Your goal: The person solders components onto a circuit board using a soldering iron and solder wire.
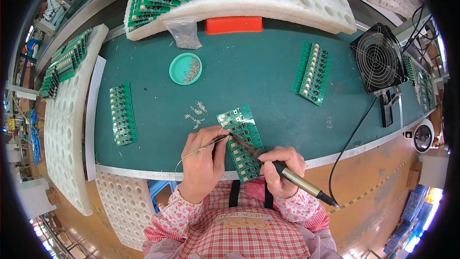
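Note:
A green circuit board panel (245, 121) with rows of small parts lies at the table's front edge, before me. My right hand (285, 169) is closed round the handle of a soldering iron (303, 185); its tip meets the board near the upper middle. On the board's left side, my left hand (202, 165) pinches dark, slim tweezers (219, 139) pointing at the same spot. A thin solder wire (190, 154) runs across the back of that hand and curves down at the wrist. The fingers partly hide the tweezers and the contact point.
Loose tiny parts (197, 111) lie beyond my left hand, near a green dish (178, 70) of more. Board panels lie left (123, 114) and right (311, 73). White foam (282, 0), a red tray (234, 25), a plastic bag (184, 33) and a fan (379, 57) stand farther back. The iron's cord (352, 141) trails right.

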Demonstrator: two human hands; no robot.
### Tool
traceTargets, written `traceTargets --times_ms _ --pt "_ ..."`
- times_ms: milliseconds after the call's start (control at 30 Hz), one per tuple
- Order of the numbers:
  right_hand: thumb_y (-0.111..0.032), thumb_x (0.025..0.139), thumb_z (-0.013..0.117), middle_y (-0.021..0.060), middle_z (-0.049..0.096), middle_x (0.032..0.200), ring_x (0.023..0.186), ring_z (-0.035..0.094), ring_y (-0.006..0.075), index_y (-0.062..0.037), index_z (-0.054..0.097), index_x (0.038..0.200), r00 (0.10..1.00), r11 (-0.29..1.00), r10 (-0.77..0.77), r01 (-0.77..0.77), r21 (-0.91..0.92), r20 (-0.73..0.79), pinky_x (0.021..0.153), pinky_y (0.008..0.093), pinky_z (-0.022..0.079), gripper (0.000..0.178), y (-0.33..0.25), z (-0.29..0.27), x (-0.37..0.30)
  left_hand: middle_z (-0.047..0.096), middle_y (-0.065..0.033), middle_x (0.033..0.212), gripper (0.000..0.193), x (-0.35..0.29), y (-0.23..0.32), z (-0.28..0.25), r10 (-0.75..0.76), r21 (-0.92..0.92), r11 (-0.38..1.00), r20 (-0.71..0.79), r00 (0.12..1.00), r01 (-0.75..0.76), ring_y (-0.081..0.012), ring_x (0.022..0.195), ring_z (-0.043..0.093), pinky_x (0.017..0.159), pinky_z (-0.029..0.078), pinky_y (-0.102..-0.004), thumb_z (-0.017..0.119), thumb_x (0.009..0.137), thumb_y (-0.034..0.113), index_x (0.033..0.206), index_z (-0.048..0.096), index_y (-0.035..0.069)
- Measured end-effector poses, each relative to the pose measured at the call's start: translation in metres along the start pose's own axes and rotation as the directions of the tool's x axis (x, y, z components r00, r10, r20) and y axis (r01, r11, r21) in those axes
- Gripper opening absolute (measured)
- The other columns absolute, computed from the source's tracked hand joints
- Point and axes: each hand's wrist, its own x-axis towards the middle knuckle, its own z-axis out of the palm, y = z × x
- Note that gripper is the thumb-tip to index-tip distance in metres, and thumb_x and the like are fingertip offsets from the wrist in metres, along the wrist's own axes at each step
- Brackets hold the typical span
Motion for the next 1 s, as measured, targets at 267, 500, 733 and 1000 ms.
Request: traceTargets --times_ms 267,500,733,1000 --pt "-0.003 0.086 0.067 0.0087 0.063 0.067 0.048 0.055 0.019 -0.0014 0.062 0.1 0.991 1.0 -0.006 0.006 0.003 -0.136 0.047 0.0317 0.045 0.015 0.007 -0.006 -0.015 0.069 -0.0098 0.104 0.023 0.0 -0.001 0.002 0.007 -0.007 1.0 -0.006 1.0 -0.007 -0.0293 0.086 0.063 0.075 0.05 -0.0364 0.07 0.081 -0.007 0.101 0.067 0.003" --pt "-0.004 0.077 0.08 0.0089 0.059 0.08 0.067 0.06 0.0254 -0.0075 0.066 0.115 0.992 0.938 -0.122 0.119 -0.325 0.012 0.058 0.0357 0.049 0.041 0.005 -0.002 -0.002 0.069 -0.0104 0.104 0.022 0.0 0.0 0.001 0.011 -0.002 1.0 -0.004 1.0 -0.011 -0.03 0.086 0.064 0.075 0.05 -0.0371 0.069 0.081 -0.007 0.101 0.066 0.002" --pt "-0.016 0.071 0.086 0.009 0.057 0.097 0.085 0.06 0.0269 -0.0108 0.064 0.127 0.986 0.839 -0.083 0.149 -0.524 0.146 0.079 0.0398 0.048 0.06 -0.007 0.004 -0.005 0.069 -0.0116 0.103 0.017 -0.003 0.0 -0.016 -0.09 -0.122 0.989 -0.027 0.996 0.086 -0.0302 0.088 0.066 0.077 0.052 -0.0364 0.069 0.084 -0.006 0.1 0.065 0.0" --pt "-0.011 0.076 0.082 0.0107 0.059 0.104 0.091 0.061 0.0291 -0.0081 0.058 0.133 0.996 0.784 -0.046 0.082 -0.616 0.074 0.085 0.0413 0.047 0.062 -0.004 0.019 0.014 0.069 -0.0079 0.09 0.011 -0.007 -0.019 -0.03 -0.111 0.06 0.991 -0.097 0.989 0.117 -0.0157 0.076 0.065 0.073 0.051 -0.0254 0.065 0.093 0.0 0.104 0.065 0.0"
